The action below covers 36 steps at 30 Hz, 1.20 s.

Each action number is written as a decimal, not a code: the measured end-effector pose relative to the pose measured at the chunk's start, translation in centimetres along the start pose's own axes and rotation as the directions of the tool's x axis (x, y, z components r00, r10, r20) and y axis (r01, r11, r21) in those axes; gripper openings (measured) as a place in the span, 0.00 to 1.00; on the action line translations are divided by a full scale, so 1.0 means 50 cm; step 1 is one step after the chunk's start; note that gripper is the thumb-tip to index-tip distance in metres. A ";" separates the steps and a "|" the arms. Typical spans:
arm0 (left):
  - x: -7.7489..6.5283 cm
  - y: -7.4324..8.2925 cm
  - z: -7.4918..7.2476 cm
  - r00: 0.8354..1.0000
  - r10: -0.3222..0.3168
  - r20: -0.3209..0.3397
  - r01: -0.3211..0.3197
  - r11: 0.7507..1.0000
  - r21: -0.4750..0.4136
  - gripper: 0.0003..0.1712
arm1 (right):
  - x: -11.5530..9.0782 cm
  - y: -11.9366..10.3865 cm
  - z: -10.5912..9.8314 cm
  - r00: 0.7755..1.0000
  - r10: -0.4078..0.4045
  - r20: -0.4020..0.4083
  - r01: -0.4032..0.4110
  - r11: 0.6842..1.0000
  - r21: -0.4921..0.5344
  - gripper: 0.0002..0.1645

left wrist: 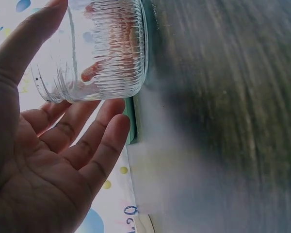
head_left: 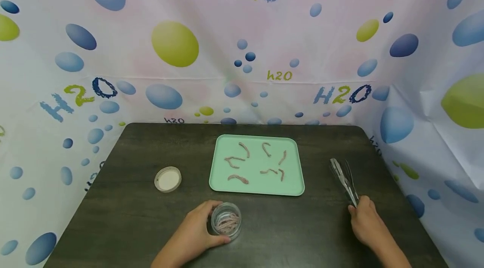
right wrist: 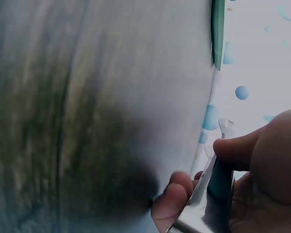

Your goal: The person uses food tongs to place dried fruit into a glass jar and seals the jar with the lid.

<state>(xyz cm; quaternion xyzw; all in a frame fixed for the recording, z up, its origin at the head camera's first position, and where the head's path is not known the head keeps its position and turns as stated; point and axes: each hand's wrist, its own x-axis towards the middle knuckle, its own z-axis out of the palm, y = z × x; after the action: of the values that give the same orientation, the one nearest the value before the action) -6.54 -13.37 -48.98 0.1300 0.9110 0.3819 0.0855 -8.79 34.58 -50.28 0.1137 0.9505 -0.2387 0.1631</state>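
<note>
My left hand is around a small ribbed glass jar, thumb on one side and fingertips on the other. The jar stands open near the table's front and holds a clump of pinkish-brown, worm-like strips. At the right, my right hand grips metal tongs by the handle end; their arms are spread and point away from me. In the right wrist view, thumb and fingers close on the shiny tongs. A mint-green tray beyond the jar bears several separate strips like those inside it.
A round, pale lid lies on the dark wood-grain table, left of the tray. Behind the table hangs a white sheet printed with blue and green dots and H2O lettering; it also runs along both sides.
</note>
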 end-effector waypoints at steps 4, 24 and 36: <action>0.000 0.002 0.001 1.000 -0.011 -0.009 0.011 1.000 0.010 0.50 | -0.001 -0.007 -0.003 0.999 -0.015 -0.030 0.015 1.000 0.011 0.30; 0.004 0.010 0.005 0.997 -0.070 -0.014 0.070 0.997 0.015 0.50 | -0.044 -0.092 0.009 0.992 -0.121 -0.016 0.121 0.992 -0.018 0.37; 0.004 0.010 0.005 0.997 -0.081 -0.017 0.081 0.997 0.014 0.51 | -0.063 -0.135 0.033 0.983 -0.179 -0.048 0.174 0.980 -0.093 0.33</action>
<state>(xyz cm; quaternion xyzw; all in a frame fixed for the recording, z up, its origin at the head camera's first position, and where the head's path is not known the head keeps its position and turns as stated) -6.60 -12.82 -48.80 0.0907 0.9190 0.3723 0.0924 -7.46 27.51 -47.69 0.0280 0.9707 -0.2066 0.1196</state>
